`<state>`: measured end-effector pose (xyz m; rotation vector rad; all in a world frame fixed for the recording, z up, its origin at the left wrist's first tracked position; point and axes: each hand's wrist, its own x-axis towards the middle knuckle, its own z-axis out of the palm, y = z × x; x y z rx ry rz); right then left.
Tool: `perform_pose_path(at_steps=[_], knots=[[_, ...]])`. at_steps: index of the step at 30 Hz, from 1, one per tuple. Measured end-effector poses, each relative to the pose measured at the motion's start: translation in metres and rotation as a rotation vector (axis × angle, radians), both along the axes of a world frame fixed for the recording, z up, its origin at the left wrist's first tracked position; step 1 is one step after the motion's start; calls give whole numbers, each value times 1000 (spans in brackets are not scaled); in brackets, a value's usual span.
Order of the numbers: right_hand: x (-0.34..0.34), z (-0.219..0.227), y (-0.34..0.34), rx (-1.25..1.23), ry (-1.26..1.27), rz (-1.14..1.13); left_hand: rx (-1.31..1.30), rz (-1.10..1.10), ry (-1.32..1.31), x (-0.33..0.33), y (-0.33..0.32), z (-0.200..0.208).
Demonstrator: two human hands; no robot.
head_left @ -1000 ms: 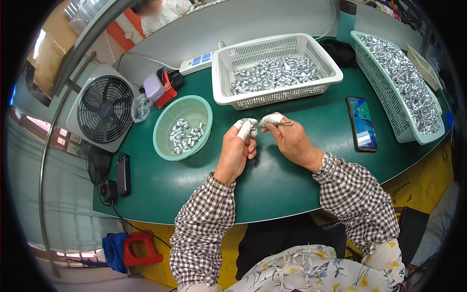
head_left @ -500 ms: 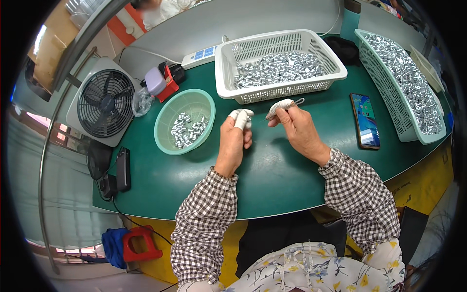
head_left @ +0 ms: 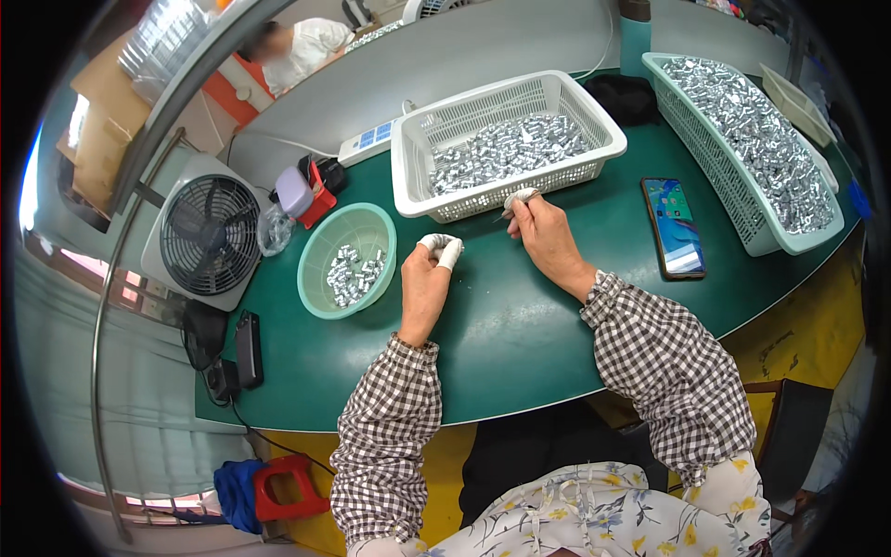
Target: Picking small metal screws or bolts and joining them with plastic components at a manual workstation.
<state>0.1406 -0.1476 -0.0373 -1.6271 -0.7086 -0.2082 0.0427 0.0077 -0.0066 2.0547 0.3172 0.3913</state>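
My left hand [head_left: 426,290] is closed over the green table, just right of the light green round basket [head_left: 309,290]. White covers wrap its thumb and fingertips, which are pinched together; what they hold, if anything, is too small to make out. In front of the white basket's near side, my right hand [head_left: 549,243] pinches a thin metal pick [head_left: 502,218], whose tip points left. Most of the pick is hidden by the covered fingers. Small silvery metal cylinders [head_left: 345,278] lie in the round basket, and many more [head_left: 510,153] fill the white rectangular basket [head_left: 405,172].
On the right stands a pale green basket [head_left: 705,153] heaped with silvery parts, beside a phone [head_left: 675,227]. A fan [head_left: 212,234], a power strip [head_left: 367,142] and a black adapter [head_left: 249,348] sit leftward. A bottle [head_left: 635,42] stands at the back. Beyond the partition, a person [head_left: 311,51] sits.
The view has shifted slightly. My hands stay apart at similar height; my right hand has turned so the pick's looped end no longer shows. My left fingers are pinched more tightly.
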Motion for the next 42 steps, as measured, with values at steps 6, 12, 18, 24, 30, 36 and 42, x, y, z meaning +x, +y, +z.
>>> perform_pose_path(at_steps=[6, 12, 18, 24, 30, 36, 42], knots=[[8, -3, -5, 34, -105, -90, 820, -39, -194, 19, -24, 32], [5, 3, -4, -55, -395, -185, 902, -63, -208, 26, -31, -7], [9, 1, -9, 40, -282, -166, 881, -9, -157, 42, -52, 20], [6, 2, -9, 92, -278, -158, 1020, -112, -16, 44, -56, 18], [0, 6, -9, 56, -348, -136, 1098, -198, 52, 35, -49, -2], [0, 6, -11, 25, -333, -135, 248, -170, 55, 14, -42, 32], [-6, 11, -10, 6, -447, -121, -582, -192, -41, -9, -27, 14]])
